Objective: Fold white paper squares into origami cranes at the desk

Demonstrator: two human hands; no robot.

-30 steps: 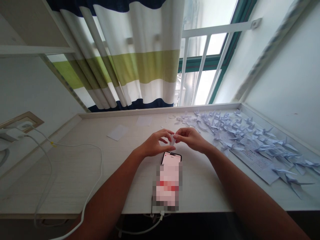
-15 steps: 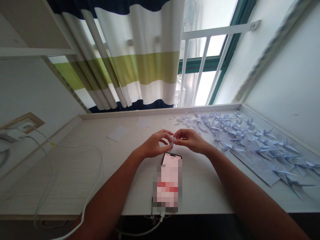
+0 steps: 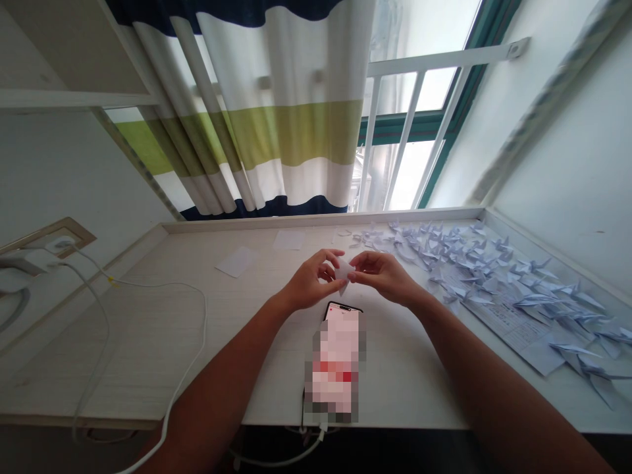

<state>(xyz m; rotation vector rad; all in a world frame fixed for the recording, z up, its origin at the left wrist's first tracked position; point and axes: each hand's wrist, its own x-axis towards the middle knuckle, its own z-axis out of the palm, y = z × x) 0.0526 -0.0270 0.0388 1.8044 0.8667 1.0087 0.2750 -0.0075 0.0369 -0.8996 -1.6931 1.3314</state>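
A small piece of folded white paper (image 3: 344, 268) is held up between my two hands, above the desk and just beyond the phone. My left hand (image 3: 316, 280) grips its left side, thumb below and fingers curled above. On the right side, the thumb and fingertips of my right hand (image 3: 380, 273) pinch its edge. Below the hands lies a phone (image 3: 340, 355) with a lit, partly blurred screen and a white cable plugged into its near end. Many folded paper cranes (image 3: 469, 257) are heaped on the right of the desk.
Two flat paper squares, one nearer (image 3: 237, 261) and one farther (image 3: 289, 239), lie on the desk (image 3: 162, 342) at the back left. A printed sheet (image 3: 513, 329) shows under the cranes. A white cable (image 3: 203, 316) crosses the left side from a wall socket (image 3: 64, 242). A curtain (image 3: 276, 131) hangs behind.
The folded paper has turned and shows a larger, pointed face between the fingers. My left fingers have shifted on it. The whole view has moved slightly.
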